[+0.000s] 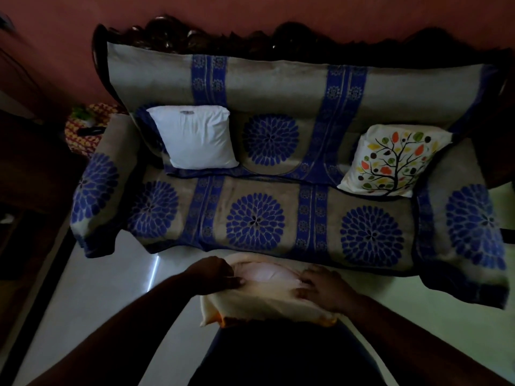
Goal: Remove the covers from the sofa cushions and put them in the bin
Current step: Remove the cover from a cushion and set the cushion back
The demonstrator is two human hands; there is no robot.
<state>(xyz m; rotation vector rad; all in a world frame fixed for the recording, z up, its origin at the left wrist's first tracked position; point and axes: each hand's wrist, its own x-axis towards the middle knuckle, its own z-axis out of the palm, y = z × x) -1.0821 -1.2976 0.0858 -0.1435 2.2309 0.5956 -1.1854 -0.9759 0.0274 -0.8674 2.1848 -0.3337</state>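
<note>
While both hands (217, 274) (320, 285) grip it, cover (264, 305) lies between.

Blurred: right hand (320, 285), fingers (302, 293) smeared against pale cushion cover (262, 302). Hidden: lower edge of cover behind dark clothing, lower centre. Cut off: both forearms at bottom edge; sofa (259, 218) right armrest near right edge. Too dark to identify: furniture at left edge, carved sofa top at upper centre. Indistinct: patterned object (83, 129) behind left armrest, partly concealed.
</note>
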